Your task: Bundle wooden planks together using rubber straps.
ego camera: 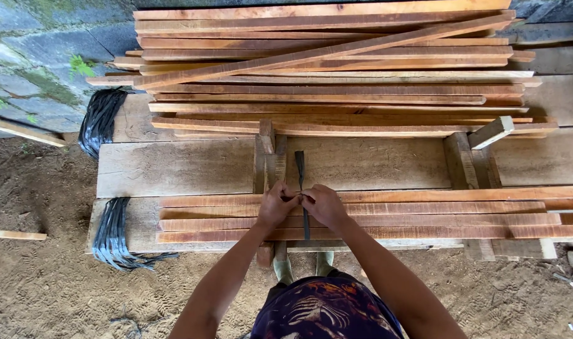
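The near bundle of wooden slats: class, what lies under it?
The near bundle of slats rests on a broad grey plank. A black strap runs beneath it, held by both hands. The strap's course underneath stays hidden.

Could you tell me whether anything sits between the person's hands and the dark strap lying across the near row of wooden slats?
Nothing visible does. The left hand and right hand already meet on the dark strap, pinching it where it crosses the wooden slats.
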